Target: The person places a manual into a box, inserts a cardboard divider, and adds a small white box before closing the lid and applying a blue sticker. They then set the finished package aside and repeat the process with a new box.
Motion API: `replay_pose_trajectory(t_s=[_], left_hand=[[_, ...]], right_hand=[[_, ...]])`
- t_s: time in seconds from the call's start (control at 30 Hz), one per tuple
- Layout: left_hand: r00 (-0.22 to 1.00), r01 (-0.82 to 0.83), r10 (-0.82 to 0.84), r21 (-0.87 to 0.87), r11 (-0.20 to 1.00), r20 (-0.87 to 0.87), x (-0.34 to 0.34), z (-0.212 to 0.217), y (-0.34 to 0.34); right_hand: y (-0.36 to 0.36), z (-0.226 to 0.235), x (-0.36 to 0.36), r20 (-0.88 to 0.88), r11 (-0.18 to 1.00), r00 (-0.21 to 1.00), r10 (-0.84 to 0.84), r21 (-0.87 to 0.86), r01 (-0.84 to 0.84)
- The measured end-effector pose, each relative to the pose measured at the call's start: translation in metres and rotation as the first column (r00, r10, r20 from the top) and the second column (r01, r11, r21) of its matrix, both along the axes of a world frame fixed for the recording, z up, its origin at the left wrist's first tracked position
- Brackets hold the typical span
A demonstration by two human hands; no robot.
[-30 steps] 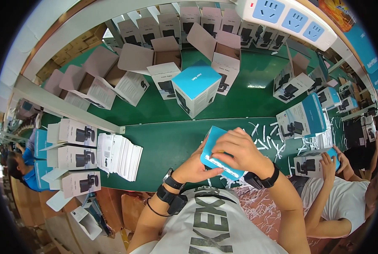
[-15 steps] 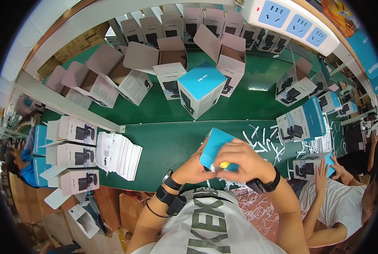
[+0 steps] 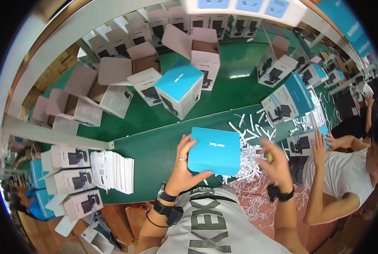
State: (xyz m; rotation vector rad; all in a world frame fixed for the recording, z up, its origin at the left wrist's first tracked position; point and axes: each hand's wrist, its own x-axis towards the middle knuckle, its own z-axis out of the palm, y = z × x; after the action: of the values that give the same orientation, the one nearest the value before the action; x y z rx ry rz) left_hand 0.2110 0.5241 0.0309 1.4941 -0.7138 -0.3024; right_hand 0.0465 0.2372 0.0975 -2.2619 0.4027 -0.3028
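Observation:
My left hand [image 3: 183, 166] grips the left side of a carton with a blue top [image 3: 214, 149], thumb along its near edge and fingers on its far left side. The blue face is turned up toward me. Apart from the carton, to its right, my right hand [image 3: 278, 166] is raised with the fingers curled and the thumb side toward the carton. A small yellow thing [image 3: 269, 158] shows between its fingers; its kind is too small to tell. White paper shreds [image 3: 249, 160] lie on the bench beside the carton.
Another blue-topped carton [image 3: 180, 82] stands ahead, among several open white cartons [image 3: 144, 82]. A stack of white leaflets [image 3: 115, 171] lies left beside several cartons [image 3: 79, 180]. A power strip [image 3: 244, 9] hangs above. At right, a co-worker's hands [image 3: 319, 148] touch a carton.
My right hand has come off the carton and moved right, the yellow thing still in it. The carton is turned, blue face toward me. The view has tilted.

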Motion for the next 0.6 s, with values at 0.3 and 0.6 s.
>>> replay_pose_trajectory(t_s=[0.3,0.6], left_hand=[[0.955,0.169,-0.185,0.086,0.982,0.230,0.040,-0.019,0.027],[0.889,0.162,-0.232,0.203,0.966,0.396,0.055,-0.019,0.043]], right_hand=[[0.116,-0.067,0.024,0.438,0.985,0.893,-0.107,-0.077,0.156],[0.132,-0.071,0.026,0.430,0.987,0.888,-0.160,0.047,0.155]])
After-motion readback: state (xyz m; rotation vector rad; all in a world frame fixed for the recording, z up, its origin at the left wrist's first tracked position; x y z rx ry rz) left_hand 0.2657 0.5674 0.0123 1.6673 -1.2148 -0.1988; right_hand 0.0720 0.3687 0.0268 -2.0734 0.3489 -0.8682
